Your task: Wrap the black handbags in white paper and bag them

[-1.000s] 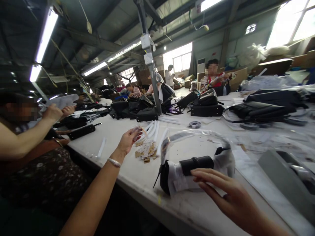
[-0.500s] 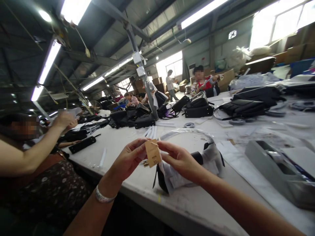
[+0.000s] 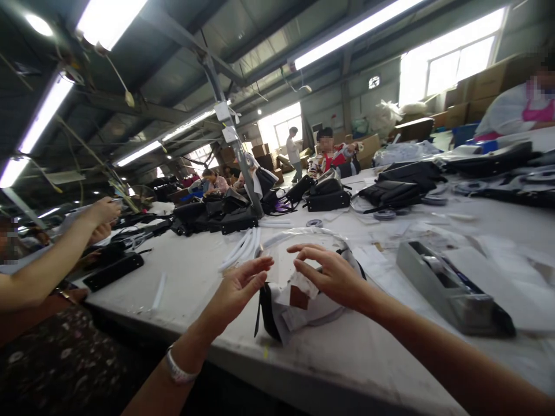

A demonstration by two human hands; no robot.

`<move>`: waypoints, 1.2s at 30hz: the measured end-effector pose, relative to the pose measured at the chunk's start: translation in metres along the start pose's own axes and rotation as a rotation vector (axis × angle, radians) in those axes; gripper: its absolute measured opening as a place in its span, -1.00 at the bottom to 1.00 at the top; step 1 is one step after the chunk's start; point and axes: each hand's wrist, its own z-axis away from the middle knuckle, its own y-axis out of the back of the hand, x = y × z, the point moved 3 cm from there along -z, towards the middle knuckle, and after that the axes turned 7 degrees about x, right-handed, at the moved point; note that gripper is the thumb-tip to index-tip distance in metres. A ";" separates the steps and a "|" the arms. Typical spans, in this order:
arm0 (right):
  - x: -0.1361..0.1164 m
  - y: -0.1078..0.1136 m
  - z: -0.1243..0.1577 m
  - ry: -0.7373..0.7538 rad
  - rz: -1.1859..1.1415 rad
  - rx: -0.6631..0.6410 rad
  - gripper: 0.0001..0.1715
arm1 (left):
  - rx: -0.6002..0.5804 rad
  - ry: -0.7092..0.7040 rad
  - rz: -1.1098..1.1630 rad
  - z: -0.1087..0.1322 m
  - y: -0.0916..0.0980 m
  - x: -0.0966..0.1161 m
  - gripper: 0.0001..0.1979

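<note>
Both of my hands hover over a black bag (image 3: 271,315) wrapped partly in white paper, lying near the table's front edge. A brown hang tag (image 3: 299,297) rests on the wrapping. My left hand (image 3: 236,289) is just left of the bag, its fingers stretched out and holding nothing. Over the bag's right part, my right hand (image 3: 332,276) has thumb and fingers apart, with nothing visible between them. It hides some of the bag and wrapping behind it.
A grey tape dispenser (image 3: 451,289) stands on the right of the white table (image 3: 173,306). White tubes (image 3: 245,248) lie behind my left hand. Black bags (image 3: 327,193) are piled further back. At left, a co-worker's raised arm (image 3: 56,254) reaches over the table edge.
My hands have let go of the hang tag and moved apart; the tag now lies on the wrapped bag. The view has turned right, bringing another person in at far right.
</note>
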 end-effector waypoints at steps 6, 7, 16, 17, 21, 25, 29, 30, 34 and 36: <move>0.011 0.006 -0.017 -0.003 0.005 -0.115 -0.64 | -0.063 -0.145 0.004 -0.012 -0.040 0.011 -0.66; 0.014 0.006 -0.017 -0.044 -0.035 -0.135 -0.60 | -0.075 -0.150 0.034 -0.014 -0.046 0.012 -0.67; 0.011 0.009 -0.007 -0.312 -0.458 -0.275 -0.39 | -0.095 -0.029 0.233 -0.025 -0.065 0.008 -0.67; 0.013 0.009 -0.005 -0.321 -0.500 -0.264 -0.39 | -0.092 -0.026 0.251 -0.026 -0.065 0.008 -0.67; 0.023 0.010 0.010 -0.343 -0.516 -0.047 -0.45 | -0.035 -0.011 0.293 -0.027 -0.062 0.009 -0.71; 0.029 0.002 0.035 -0.249 -0.268 0.101 -0.50 | 0.045 0.050 0.344 -0.030 -0.060 0.005 -0.70; 0.034 -0.008 0.048 -0.123 0.014 0.261 -0.72 | 0.036 0.035 0.356 -0.029 -0.064 0.005 -0.71; 0.035 -0.008 0.048 -0.097 0.048 0.309 -0.79 | 0.037 0.025 0.341 -0.029 -0.064 0.006 -0.72; 0.041 -0.005 0.046 -0.080 0.084 0.406 -0.83 | 0.112 -0.028 0.341 -0.028 -0.061 0.013 -0.75; 0.041 -0.002 0.045 -0.074 0.090 0.423 -0.83 | 0.133 -0.029 0.404 -0.028 -0.058 0.017 -0.78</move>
